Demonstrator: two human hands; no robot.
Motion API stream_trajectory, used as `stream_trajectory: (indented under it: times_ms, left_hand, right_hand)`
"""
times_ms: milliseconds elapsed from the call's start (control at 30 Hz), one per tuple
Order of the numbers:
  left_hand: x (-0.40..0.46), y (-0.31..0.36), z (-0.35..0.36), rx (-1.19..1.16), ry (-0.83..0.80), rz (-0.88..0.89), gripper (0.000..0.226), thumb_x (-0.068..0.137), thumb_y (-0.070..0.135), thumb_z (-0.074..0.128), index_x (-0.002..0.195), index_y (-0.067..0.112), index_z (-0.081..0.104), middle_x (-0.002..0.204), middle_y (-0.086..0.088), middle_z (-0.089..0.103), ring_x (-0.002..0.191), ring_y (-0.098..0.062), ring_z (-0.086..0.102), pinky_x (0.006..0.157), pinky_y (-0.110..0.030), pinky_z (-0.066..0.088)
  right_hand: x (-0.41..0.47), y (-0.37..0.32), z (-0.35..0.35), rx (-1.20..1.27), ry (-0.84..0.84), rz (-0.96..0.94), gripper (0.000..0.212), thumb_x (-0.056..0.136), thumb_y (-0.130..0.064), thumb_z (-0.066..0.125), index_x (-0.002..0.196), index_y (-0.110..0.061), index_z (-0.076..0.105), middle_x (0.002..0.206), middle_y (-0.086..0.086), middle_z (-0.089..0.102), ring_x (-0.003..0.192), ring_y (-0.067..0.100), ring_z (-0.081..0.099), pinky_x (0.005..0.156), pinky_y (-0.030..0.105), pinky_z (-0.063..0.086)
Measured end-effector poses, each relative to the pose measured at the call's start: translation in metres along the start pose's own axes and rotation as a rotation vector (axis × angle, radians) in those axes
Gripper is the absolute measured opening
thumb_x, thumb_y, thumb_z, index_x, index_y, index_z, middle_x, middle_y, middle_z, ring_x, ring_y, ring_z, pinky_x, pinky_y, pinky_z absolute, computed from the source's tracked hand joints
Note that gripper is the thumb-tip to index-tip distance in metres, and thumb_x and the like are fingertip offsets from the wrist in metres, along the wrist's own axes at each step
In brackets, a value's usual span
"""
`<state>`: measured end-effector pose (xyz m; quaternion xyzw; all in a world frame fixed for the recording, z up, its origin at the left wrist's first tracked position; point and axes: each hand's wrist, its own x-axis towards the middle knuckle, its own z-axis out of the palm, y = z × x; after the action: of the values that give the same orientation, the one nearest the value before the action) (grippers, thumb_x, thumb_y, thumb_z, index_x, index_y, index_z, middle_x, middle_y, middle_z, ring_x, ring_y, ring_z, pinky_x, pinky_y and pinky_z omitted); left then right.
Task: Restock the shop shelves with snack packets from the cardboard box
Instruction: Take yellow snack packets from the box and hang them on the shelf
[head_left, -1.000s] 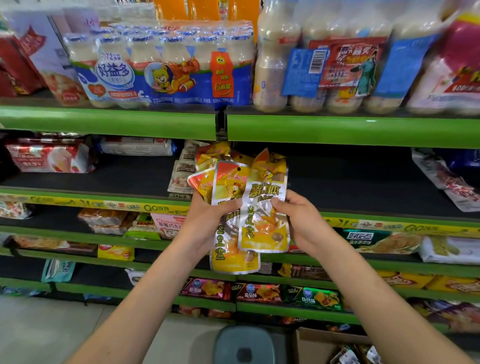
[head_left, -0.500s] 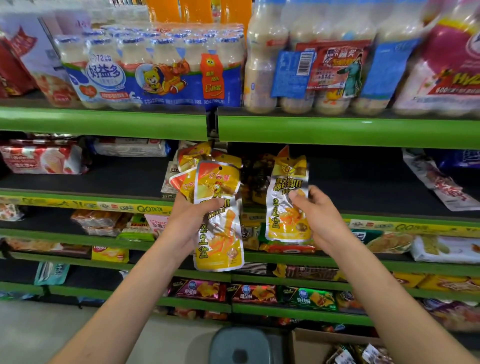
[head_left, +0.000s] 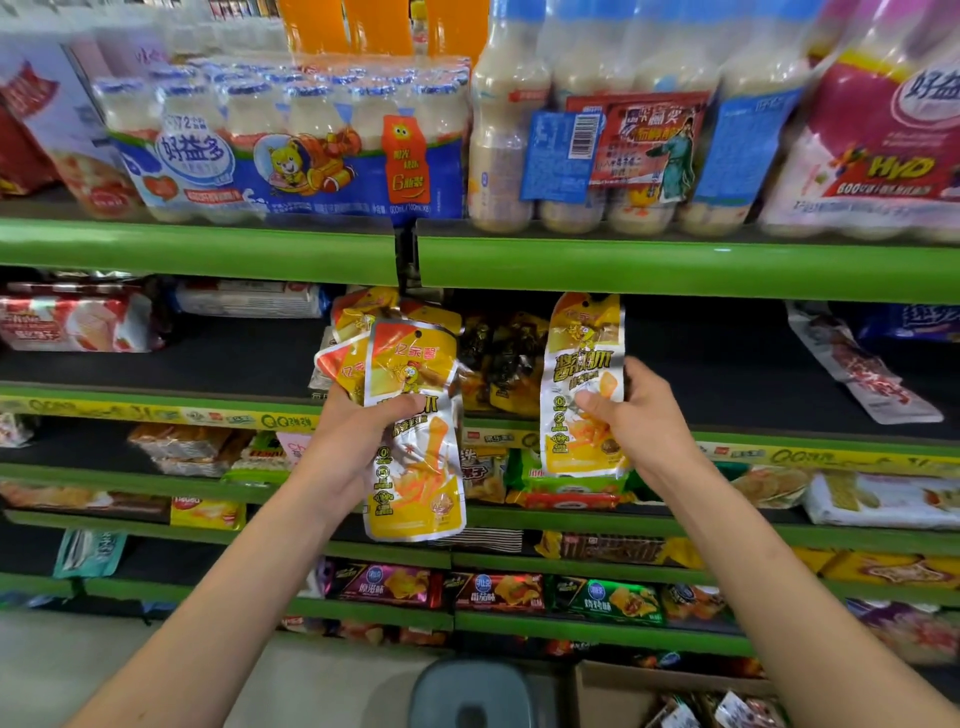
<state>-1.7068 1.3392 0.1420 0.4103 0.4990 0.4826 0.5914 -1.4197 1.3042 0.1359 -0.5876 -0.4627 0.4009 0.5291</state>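
My left hand (head_left: 358, 436) grips a fanned bunch of yellow and silver snack packets (head_left: 415, 441) in front of the second shelf. My right hand (head_left: 631, 421) holds a single matching packet (head_left: 579, 374) upright, off to the right of the bunch and apart from it. Behind the gap between them, dark and yellow packets (head_left: 501, 364) lie on the black shelf surface (head_left: 727, 374). The cardboard box (head_left: 613, 696) sits on the floor at the bottom right, with more packets showing inside.
Above, a green-edged shelf (head_left: 675, 270) carries packs of milky drink bottles (head_left: 291, 150). Pink wafer packs (head_left: 78, 322) lie at the left of the second shelf and a white packet (head_left: 862, 379) at its right. Lower shelves hold chips and biscuits. A grey stool (head_left: 472, 696) stands below.
My right hand has pulled one packet off the bunch and carried it right and up toward the shelf. My left hand keeps the rest and has risen slightly.
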Motion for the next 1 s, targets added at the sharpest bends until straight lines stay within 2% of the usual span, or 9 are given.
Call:
stream_trajectory:
  times_ms: [200, 267, 367, 467, 567, 633, 700, 800, 1000]
  left_hand:
    - [-0.004, 0.004, 0.001, 0.009, 0.002, 0.002, 0.053, 0.073, 0.01, 0.084, 0.114, 0.03, 0.057, 0.1, 0.003, 0.077, 0.089, -0.022, 0.076, 0.07, -0.043, 0.061]
    - [-0.005, 0.005, 0.003, 0.002, 0.006, -0.006, 0.053, 0.073, 0.01, 0.084, 0.114, 0.028, 0.056, 0.1, 0.002, 0.077, 0.089, -0.023, 0.076, 0.068, -0.044, 0.061]
    - [-0.008, 0.006, 0.004, 0.007, 0.002, -0.016, 0.057, 0.073, 0.01, 0.084, 0.119, 0.026, 0.055, 0.102, 0.001, 0.077, 0.091, -0.024, 0.075, 0.074, -0.049, 0.061]
    - [-0.011, 0.004, 0.006, 0.018, 0.0, -0.014, 0.058, 0.074, 0.009, 0.083, 0.122, 0.025, 0.055, 0.104, 0.001, 0.077, 0.093, -0.024, 0.075, 0.078, -0.049, 0.06]
    - [-0.014, 0.002, 0.007, 0.0, 0.018, -0.019, 0.055, 0.074, 0.007, 0.083, 0.117, 0.025, 0.055, 0.101, 0.0, 0.077, 0.09, -0.024, 0.075, 0.074, -0.049, 0.061]
    - [-0.015, 0.002, 0.008, -0.004, 0.023, -0.014, 0.053, 0.074, 0.006, 0.083, 0.115, 0.026, 0.055, 0.102, -0.001, 0.077, 0.09, -0.024, 0.075, 0.076, -0.049, 0.061]
    - [-0.015, 0.003, 0.008, 0.001, 0.022, -0.009, 0.054, 0.075, 0.006, 0.082, 0.117, 0.026, 0.055, 0.102, 0.0, 0.077, 0.093, -0.024, 0.075, 0.081, -0.05, 0.059]
    - [-0.017, 0.004, 0.009, -0.001, 0.012, -0.016, 0.056, 0.076, 0.006, 0.081, 0.122, 0.023, 0.054, 0.104, -0.001, 0.077, 0.095, -0.026, 0.074, 0.081, -0.051, 0.059]
    - [-0.016, 0.006, 0.014, -0.001, -0.005, -0.022, 0.058, 0.077, 0.006, 0.08, 0.126, 0.022, 0.053, 0.106, -0.003, 0.076, 0.092, -0.025, 0.075, 0.075, -0.052, 0.061]
  right_hand:
    - [0.034, -0.003, -0.013, -0.045, 0.166, 0.056, 0.024, 0.071, -0.031, 0.08, 0.088, -0.025, 0.064, 0.093, 0.008, 0.075, 0.088, 0.034, 0.072, 0.074, 0.044, 0.059]
    - [0.048, -0.001, -0.014, -0.09, 0.165, 0.077, 0.026, 0.074, -0.027, 0.081, 0.09, -0.018, 0.063, 0.095, 0.011, 0.074, 0.089, 0.034, 0.072, 0.08, 0.051, 0.059]
    - [0.065, 0.002, -0.01, -0.216, 0.167, 0.068, 0.033, 0.078, -0.026, 0.081, 0.096, -0.008, 0.06, 0.101, 0.016, 0.071, 0.079, 0.024, 0.066, 0.075, 0.04, 0.056]
    - [0.076, 0.002, -0.001, -0.303, 0.158, 0.055, 0.036, 0.079, -0.028, 0.081, 0.103, -0.011, 0.06, 0.104, 0.009, 0.07, 0.075, 0.013, 0.061, 0.073, 0.032, 0.052]
    - [0.078, -0.001, 0.004, -0.398, 0.088, 0.112, 0.054, 0.082, -0.032, 0.078, 0.127, -0.015, 0.054, 0.117, 0.007, 0.065, 0.096, 0.023, 0.066, 0.087, 0.039, 0.056]
    - [0.077, -0.001, 0.005, -0.521, 0.074, 0.108, 0.059, 0.083, -0.033, 0.076, 0.132, -0.014, 0.049, 0.12, 0.01, 0.065, 0.102, 0.029, 0.067, 0.09, 0.044, 0.056]
    - [0.074, 0.001, 0.004, -0.655, 0.101, 0.062, 0.06, 0.084, -0.031, 0.075, 0.134, -0.014, 0.046, 0.118, 0.011, 0.067, 0.104, 0.032, 0.066, 0.09, 0.042, 0.054]
    - [0.07, 0.003, 0.002, -0.764, 0.109, 0.02, 0.052, 0.085, -0.03, 0.074, 0.129, -0.018, 0.049, 0.114, 0.01, 0.067, 0.105, 0.033, 0.064, 0.086, 0.038, 0.052]
    - [0.074, 0.001, -0.003, -0.816, 0.106, -0.064, 0.031, 0.092, -0.017, 0.065, 0.121, -0.018, 0.055, 0.099, 0.004, 0.064, 0.099, 0.032, 0.064, 0.079, 0.033, 0.048]
